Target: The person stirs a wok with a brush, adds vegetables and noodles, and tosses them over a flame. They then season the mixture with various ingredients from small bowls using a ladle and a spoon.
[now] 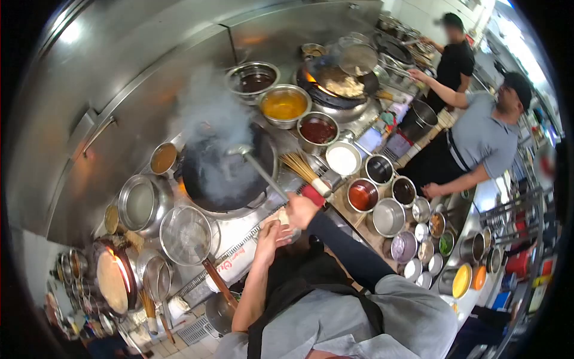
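My right hand [301,210] grips the handle of a ladle [263,172], whose bowl hangs over the smoking wok [218,185]. Thick smoke hides part of the wok's inside. My left hand [272,239] is just below and left of the right one, at the stove's front edge. Its fingers are curled at a pale, cloth-like thing [281,218] that I cannot clearly make out. A bamboo brush [302,169] with a white-wrapped end lies right of the wok. Left of my left hand, a wire strainer [185,235] rests at the wok's lower left.
Steel bowls of yellow liquid [285,105] and dark red sauce [317,130] stand behind the brush. Several seasoning pots [388,216] crowd the right side. A co-worker [484,131] in grey tends a second wok [341,84] over flame. Another person [452,60] stands farther back.
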Demonstrator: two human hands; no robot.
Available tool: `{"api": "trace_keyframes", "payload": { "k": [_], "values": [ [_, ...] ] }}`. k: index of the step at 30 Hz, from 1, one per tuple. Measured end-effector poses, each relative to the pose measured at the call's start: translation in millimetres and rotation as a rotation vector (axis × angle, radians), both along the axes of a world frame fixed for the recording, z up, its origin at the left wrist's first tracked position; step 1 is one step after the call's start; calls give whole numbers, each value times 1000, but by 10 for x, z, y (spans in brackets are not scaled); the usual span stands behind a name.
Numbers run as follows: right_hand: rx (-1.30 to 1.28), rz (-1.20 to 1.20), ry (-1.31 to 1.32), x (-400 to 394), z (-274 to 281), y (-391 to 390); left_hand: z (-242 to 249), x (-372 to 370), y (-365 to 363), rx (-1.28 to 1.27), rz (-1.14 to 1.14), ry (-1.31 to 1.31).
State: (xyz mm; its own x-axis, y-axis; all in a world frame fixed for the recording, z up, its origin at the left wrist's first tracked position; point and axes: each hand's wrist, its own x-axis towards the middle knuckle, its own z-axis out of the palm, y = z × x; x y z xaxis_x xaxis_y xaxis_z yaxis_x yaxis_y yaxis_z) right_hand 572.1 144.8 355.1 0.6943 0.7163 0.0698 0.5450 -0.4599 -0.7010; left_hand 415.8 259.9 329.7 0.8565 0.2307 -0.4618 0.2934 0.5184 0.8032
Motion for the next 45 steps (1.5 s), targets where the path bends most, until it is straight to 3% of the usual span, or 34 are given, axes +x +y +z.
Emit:
{"api": "trace_keyframes", "payload": {
  "k": [1, 6, 10, 14, 17, 18, 19, 21, 23, 24, 27, 30, 35, 38, 40, 41, 43, 45],
  "values": [
    [-145, -31, -82, -187, 35, 60, 106, -39, -49, -219, -17, 11],
    [-262, 40, 56, -742, -136, 149, 75, -53, -242, -511, 28, -88],
    [268, -24, -113, -899, 66, -437, -245, -83, -74, -422, 87, 30],
    [358, -335, 58, -676, -189, -1658, -133, -79, -67, -454, 235, 64],
    [19, -979, -150, -679, -494, -2949, -154, -67, -60, -455, 215, 38],
    [-267, -1028, -70, -608, -838, -3494, -149, -50, -73, -467, 221, 40],
    [-420, -1120, 42, -586, -785, -3838, -139, -29, -84, -477, 226, 43],
    [-655, -1049, 113, -478, -1408, -4589, -119, 28, -110, -489, 222, 54],
    [-783, -789, 337, -357, -1249, -4814, -98, 55, -111, -496, 232, 62],
    [-844, -645, 336, -302, -1177, -4857, -86, 86, -119, -475, 222, 57],
    [-755, -572, 344, -258, -1264, -4946, -27, 120, -170, -430, 229, 48],
    [-761, -600, 412, -299, -1295, -4850, -95, 112, -137, -418, 262, 74],
    [-664, -777, 238, -389, -1674, -4842, -97, 154, -173, -432, 285, 108],
    [-540, -897, 158, -507, -1252, -4984, -79, 141, -184, -422, 282, 95],
    [-607, -893, 316, -717, -873, -5005, -36, 139, -197, -393, 299, 91],
    [-662, -781, 371, -863, -990, -5066, -7, 140, -226, -375, 323, 99],
    [-556, -819, 509, -1135, -1186, -4952, 46, 149, -215, -365, 348, 126],
    [-510, -968, 274, -1336, -1321, -4776, 83, 170, -185, -385, 353, 155]
  ]
}}
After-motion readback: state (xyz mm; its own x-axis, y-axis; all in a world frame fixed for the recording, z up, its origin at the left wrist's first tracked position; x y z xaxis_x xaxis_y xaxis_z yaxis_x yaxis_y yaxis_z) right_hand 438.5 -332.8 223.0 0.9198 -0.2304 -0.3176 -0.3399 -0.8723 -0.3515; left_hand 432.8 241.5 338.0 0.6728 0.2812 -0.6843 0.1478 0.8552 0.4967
